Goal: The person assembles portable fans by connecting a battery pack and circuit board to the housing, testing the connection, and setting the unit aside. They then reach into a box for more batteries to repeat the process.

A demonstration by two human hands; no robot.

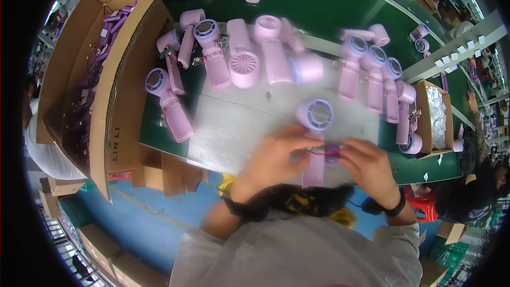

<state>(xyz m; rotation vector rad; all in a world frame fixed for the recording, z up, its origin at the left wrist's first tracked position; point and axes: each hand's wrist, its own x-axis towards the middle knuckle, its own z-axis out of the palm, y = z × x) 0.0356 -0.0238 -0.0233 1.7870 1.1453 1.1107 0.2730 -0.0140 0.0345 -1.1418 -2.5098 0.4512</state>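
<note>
A pink handheld fan [313,172] lies in front of me with its handle toward me and its round purple-rimmed head away. Its handle is uncovered, and a small green circuit board with thin wires shows near the neck. My left hand [276,154] is closed over the left side of the neck, its fingertips at the board and wires. Between the fingers of my right hand [369,165] is a purple battery [332,154], held just right of the handle. The right fingertips are slightly blurred, and the left fingers partly hide the board.
A big cardboard box [101,106] of purple batteries stands at the left. Several more pink fans [244,69] lie across the back of the white work sheet [234,114], with another group [374,79] at the right. Beside these is a small box [436,119] of white pieces.
</note>
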